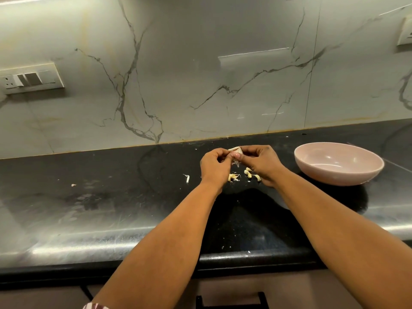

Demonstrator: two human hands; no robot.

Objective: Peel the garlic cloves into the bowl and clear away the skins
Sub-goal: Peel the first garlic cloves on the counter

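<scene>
A pale garlic piece with papery skin is held above the black counter between both hands. My left hand pinches it from the left and my right hand pinches it from the right, thumbs meeting under it. Several loose garlic cloves lie on the counter below my right hand. More cloves and skin scraps lie beside my left wrist. A pink bowl stands to the right of my hands, and nothing shows inside it.
A skin flake lies left of my left hand, and a smaller bit lies farther left. The marble wall rises right behind the counter, with a switch plate at the left. The counter's front edge runs below my forearms.
</scene>
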